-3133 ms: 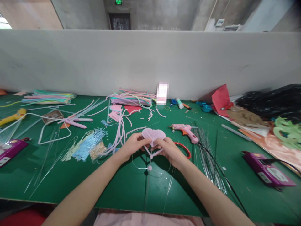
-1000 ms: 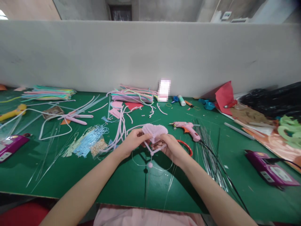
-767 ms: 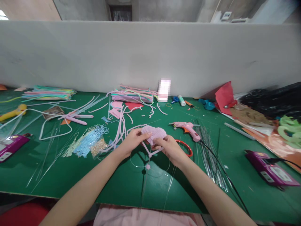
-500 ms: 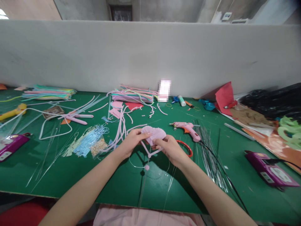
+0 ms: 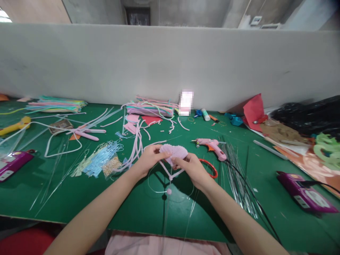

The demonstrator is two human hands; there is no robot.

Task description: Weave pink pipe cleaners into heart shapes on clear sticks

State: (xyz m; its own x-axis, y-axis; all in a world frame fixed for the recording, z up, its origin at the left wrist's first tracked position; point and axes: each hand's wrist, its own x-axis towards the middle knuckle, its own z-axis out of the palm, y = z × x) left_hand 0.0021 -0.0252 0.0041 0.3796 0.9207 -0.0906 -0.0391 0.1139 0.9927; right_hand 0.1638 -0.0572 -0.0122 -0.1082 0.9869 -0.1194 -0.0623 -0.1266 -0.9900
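Note:
A small pink fan [image 5: 174,151] made of fuzzy pipe cleaners is held just above the green table [image 5: 79,198] at its middle. My left hand [image 5: 148,159] pinches the fan's left edge with thumb and fingers closed. My right hand [image 5: 192,169] grips the fan's lower right side, fingers curled round it. Pink stems run down from the fan to a point, and a little pink pompom [image 5: 169,191] hangs below on a thin clear line.
A pink glue gun [image 5: 211,146] and a red ring [image 5: 209,167] lie right of my hands, then thin wires [image 5: 236,173] and a purple power strip [image 5: 301,193]. Blue tassels [image 5: 102,161], pink scissors [image 5: 86,134] and pipe-cleaner bundles [image 5: 150,108] lie left and behind.
Both hands keep their hold on the fan and stay in place. My fingers shift slightly along its edge, and the hanging pompom swings a little.

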